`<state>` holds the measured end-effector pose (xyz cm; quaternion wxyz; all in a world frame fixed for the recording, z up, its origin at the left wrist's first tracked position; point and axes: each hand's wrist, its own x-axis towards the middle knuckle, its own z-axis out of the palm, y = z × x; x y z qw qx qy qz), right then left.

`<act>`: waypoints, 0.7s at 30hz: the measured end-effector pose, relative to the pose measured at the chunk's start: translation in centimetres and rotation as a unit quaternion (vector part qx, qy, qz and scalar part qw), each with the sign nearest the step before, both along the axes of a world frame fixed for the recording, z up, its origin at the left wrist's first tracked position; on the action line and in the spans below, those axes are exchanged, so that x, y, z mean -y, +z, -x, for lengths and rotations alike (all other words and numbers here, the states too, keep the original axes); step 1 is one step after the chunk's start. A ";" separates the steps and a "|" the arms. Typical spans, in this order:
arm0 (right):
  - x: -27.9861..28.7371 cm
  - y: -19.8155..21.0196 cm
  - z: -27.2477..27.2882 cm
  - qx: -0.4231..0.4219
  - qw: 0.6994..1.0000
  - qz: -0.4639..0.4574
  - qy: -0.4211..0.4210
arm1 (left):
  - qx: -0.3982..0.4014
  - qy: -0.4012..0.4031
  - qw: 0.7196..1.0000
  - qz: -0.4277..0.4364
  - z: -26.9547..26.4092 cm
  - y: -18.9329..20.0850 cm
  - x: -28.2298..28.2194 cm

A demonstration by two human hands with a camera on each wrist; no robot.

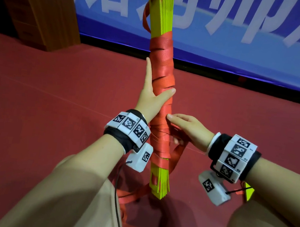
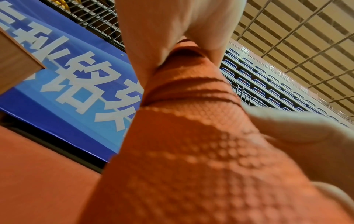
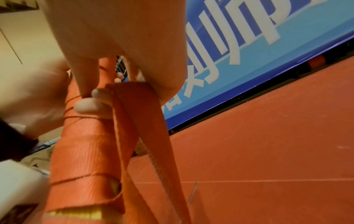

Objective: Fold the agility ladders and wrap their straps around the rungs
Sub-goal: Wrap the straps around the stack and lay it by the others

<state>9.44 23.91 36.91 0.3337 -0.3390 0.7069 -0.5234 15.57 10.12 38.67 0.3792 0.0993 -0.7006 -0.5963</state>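
The right hand [image 1: 187, 130] sits low on the right side of the bundle, fingers curled and pinching a loop of orange strap [image 3: 134, 109] against the wrapped surface; the right wrist view shows the strap folded over the fingertips and trailing down from there. Just above it, the left hand [image 1: 153, 93] grips the bundle around its middle, thumb laid across the front and the forefinger stretched up along the left side. Between the two hands runs the task's thing, a stack of yellow-green rungs [image 1: 164, 10] held nearly upright, its long axis rising from near the person's lap and leaning slightly away at the top. Orange strap windings [image 1: 163, 67] already cover most of its length, leaving bare rung ends fanned at the top and at the bottom [image 1: 160, 180]. The coming move most likely turns on the free strap lying to the right of and below the right hand, so that hand is the nearer one to carry it round while the left steadies the axis. More loose strap [image 1: 130, 197] lies on the red floor [image 1: 47, 85] beneath the bundle, between the person's knees, and could snag. A blue banner [image 1: 245, 31] stands well beyond, with open room on both sides.
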 end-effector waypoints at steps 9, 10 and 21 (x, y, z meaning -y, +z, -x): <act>0.2 -0.3 1.9 -0.104 0.994 0.023 -0.041 | 0.014 0.022 0.998 0.056 1.9 -0.7 1.0; 0.5 -0.5 1.7 -0.121 0.991 0.027 -0.059 | 0.016 0.037 0.998 0.056 2.2 -0.8 1.0; 1.4 -1.3 1.5 -0.262 0.963 -0.027 -0.055 | 0.025 0.070 0.995 -0.072 2.9 -1.1 0.4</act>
